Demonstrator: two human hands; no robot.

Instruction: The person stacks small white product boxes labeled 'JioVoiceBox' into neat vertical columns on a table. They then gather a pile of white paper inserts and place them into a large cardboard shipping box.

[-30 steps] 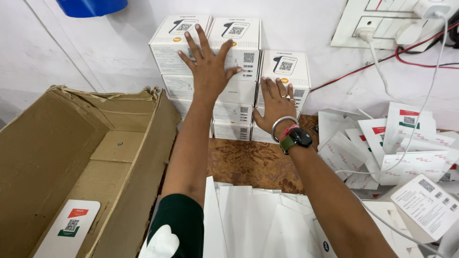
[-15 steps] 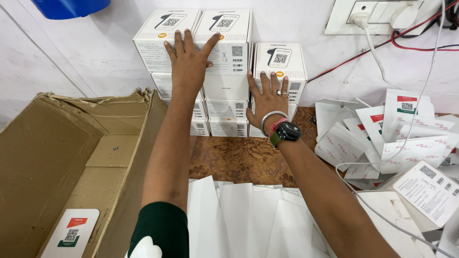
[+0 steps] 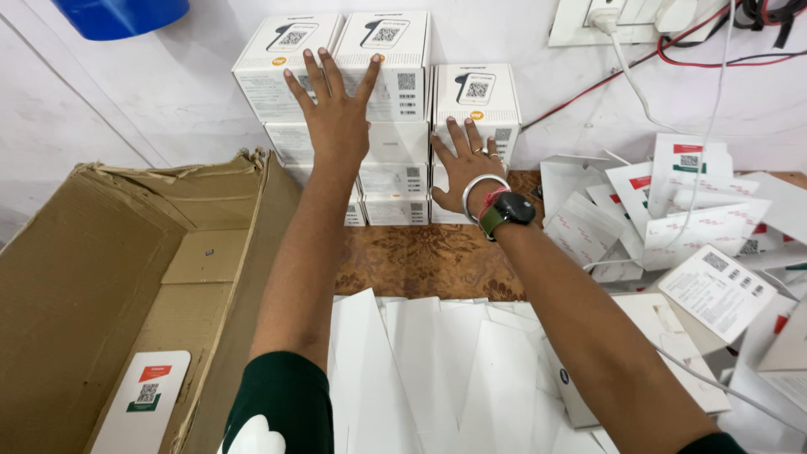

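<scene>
L hand flat, fingers spread, gripping nothing, pressed on front of tall box stack at top centre of frame, vs the wall. R hand also flat & spread, on lower stack just right of it. Carton open at lower left; leaflets piled at right; white sheets bottom centre.
</scene>
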